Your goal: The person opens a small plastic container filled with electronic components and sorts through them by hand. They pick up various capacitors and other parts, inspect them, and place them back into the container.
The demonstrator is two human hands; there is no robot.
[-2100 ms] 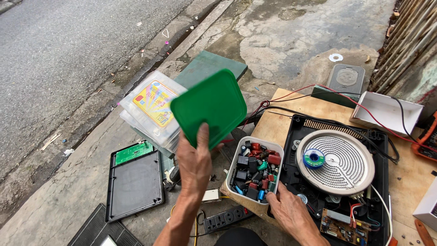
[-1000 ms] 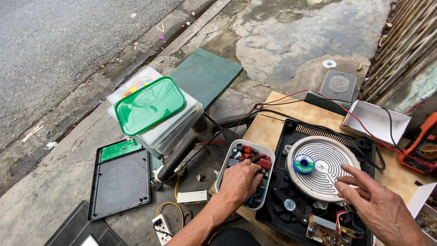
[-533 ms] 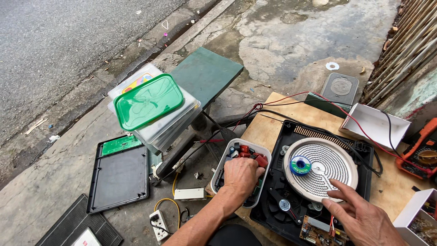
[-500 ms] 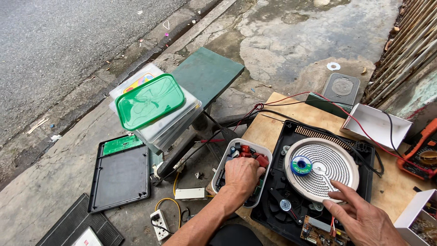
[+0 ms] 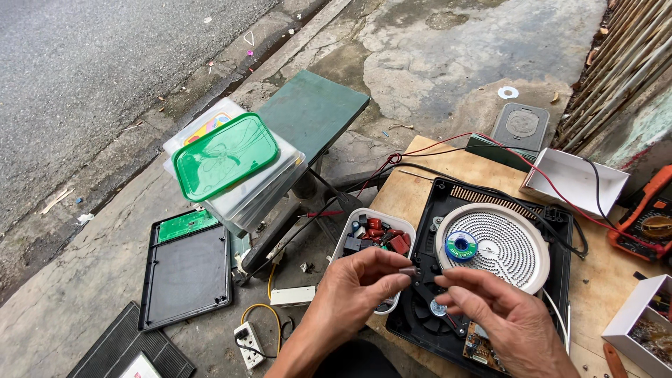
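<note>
L hand fingers pinched on small dark rectangular component w/ R hand fingertips closing beside it (contact unclear), above white plastic parts tub.

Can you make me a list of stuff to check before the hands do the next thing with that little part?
1. Left hand has the little part pinched in its fingertips: ok.
2. Right hand is close, fingers by the part: ok. Whether it touches the part: cannot tell.
3. Parts box is open and sits by the hands: ok.
4. Green lid is out of the way on the stack of clear cases: ok.
5. What kind of part it is: cannot tell, too small.
6. Open cooker is unplugged: cannot tell; red and black wires run across the board.
</note>
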